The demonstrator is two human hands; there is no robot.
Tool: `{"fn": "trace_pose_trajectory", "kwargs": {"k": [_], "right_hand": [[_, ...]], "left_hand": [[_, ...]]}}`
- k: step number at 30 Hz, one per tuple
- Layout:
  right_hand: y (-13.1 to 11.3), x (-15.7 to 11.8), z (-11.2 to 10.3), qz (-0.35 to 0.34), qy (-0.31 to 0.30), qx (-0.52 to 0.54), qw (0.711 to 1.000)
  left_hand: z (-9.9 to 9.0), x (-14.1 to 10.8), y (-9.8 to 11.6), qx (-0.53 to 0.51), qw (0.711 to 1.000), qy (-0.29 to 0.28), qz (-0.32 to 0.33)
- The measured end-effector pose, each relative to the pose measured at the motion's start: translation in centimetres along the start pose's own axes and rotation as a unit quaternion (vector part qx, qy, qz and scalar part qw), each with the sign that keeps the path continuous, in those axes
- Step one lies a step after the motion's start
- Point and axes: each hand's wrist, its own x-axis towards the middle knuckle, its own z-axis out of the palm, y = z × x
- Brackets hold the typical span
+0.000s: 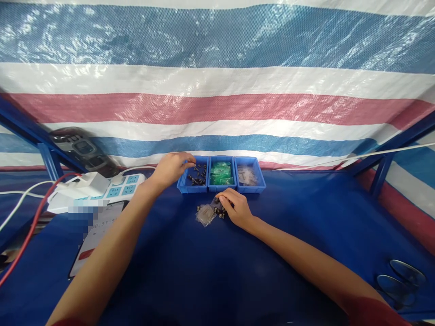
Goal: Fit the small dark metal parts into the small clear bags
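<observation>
My left hand (171, 168) hovers over the back left corner of the left blue bin (181, 187), fingers curled in. Several small dark screws (200, 174) lie loose in that bin. Whatever the left fingertips pinch is too small to make out. Just in front of the bins, my right hand (238, 209) rests at a small pile, its thumb and fingers closed together. The pile holds a clear plastic packet (205, 214) and several small dark-and-brass screws (221, 214). Fingers partly cover the pile, and what they grip is hidden.
A middle bin holds green packets (221, 173); a right bin holds clear packets (247, 175). On the left are a power strip (127, 188) with cables and a phone (98, 235) partly behind my left forearm. Glasses (401, 280) lie at the right.
</observation>
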Motion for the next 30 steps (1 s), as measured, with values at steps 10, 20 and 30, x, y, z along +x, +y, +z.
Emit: {"fn": "trace_pose_trajectory", "kwargs": {"k": [10, 20, 30], "right_hand": [[0.0, 0.0, 0.0, 0.006, -0.007, 0.001, 1.000], [0.0, 0.0, -0.1, 0.008, -0.014, 0.004, 1.000], [0.1, 0.0, 0.0, 0.008, -0.020, 0.003, 1.000]], "left_hand": [[2.0, -0.6, -1.9, 0.097, 0.990, -0.101, 0.008], [2.2, -0.8, -1.5, 0.100, 0.986, -0.136, 0.017], [2.3, -0.9, -1.0, 0.152, 0.976, -0.156, 0.026]]}}
